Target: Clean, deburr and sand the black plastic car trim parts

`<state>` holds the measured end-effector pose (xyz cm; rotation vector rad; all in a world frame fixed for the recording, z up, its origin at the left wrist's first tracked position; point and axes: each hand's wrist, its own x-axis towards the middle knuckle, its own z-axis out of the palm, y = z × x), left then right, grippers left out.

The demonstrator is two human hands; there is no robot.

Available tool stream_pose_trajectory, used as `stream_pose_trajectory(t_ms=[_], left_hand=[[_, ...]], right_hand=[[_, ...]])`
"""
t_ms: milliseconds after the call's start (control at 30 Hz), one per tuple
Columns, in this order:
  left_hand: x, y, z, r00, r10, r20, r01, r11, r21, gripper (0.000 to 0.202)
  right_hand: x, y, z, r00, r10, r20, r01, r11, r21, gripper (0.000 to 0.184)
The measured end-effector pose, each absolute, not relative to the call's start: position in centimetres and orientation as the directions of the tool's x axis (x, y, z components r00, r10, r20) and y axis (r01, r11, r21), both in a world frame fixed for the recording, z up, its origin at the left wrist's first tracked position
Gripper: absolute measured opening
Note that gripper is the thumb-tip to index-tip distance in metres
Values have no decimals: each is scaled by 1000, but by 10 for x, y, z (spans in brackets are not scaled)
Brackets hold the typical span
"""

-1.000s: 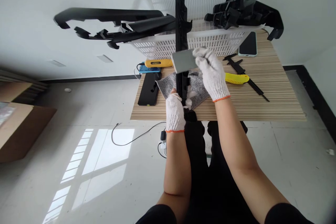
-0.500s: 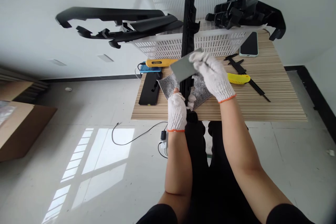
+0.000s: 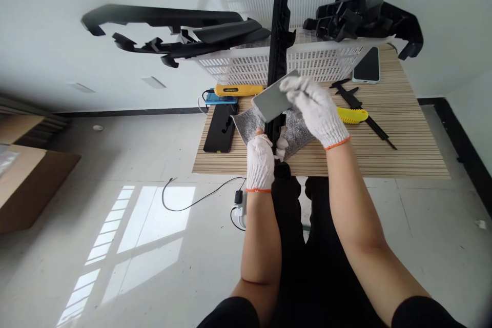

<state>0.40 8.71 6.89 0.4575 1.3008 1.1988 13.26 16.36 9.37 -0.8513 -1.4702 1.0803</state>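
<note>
My left hand (image 3: pixel 260 162), in a white knit glove with a bare thumb tip, is wrapped round the near part of a long black plastic trim piece (image 3: pixel 279 54). The piece runs away from me, past the front of a white basket. My right hand (image 3: pixel 312 107), also gloved, pinches one end of a flat grey rectangular pad (image 3: pixel 273 98). That pad lies across the trim piece and covers part of it; whether it touches cannot be made out. Beneath both is a grey cloth (image 3: pixel 298 132) on the wooden table (image 3: pixel 407 143).
The white basket (image 3: pixel 246 69) holds more black plastic parts (image 3: pixel 161 18), some jutting out left and right. A yellow tool (image 3: pixel 238 90), a black phone (image 3: pixel 221 129), a yellow-handled brush (image 3: pixel 351 115), a black caliper (image 3: pixel 351 97) and another phone (image 3: pixel 366 65) lie around the cloth.
The view has shifted slightly. My right hand and the grey pad have moved a little to the right, and the pad looks sharper. My left hand keeps its grip on the trim piece.
</note>
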Motion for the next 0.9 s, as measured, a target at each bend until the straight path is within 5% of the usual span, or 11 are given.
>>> stream_pose_trajectory(t_ms=[67, 200, 300, 433, 600, 767, 900], left_hand=[[4, 87, 67, -187, 863, -470, -415, 364, 834, 44], [5, 87, 70, -163, 864, -477, -449, 366, 815, 45], [6, 87, 75, -133, 850, -510, -466, 400, 789, 50], [5, 89, 79, -109, 840, -531, -479, 424, 769, 52], [4, 91, 79, -78, 834, -545, -486, 446, 752, 50], [3, 86, 74, -109, 888, -446, -456, 354, 816, 53], [1, 78, 65, -97, 968, -230, -317, 189, 929, 29]], right_hand=[[131, 164, 93, -221, 913, 344, -64, 338, -939, 11], [127, 165, 91, -21, 895, 445, -77, 443, -893, 17], [124, 165, 89, -176, 900, 399, -57, 395, -917, 13], [125, 161, 91, -61, 881, 469, -140, 457, -878, 18], [128, 159, 93, -270, 898, 348, -99, 334, -937, 14], [126, 166, 86, 25, 904, 427, -37, 427, -903, 21], [126, 170, 82, 170, 884, 436, 49, 434, -900, 20]])
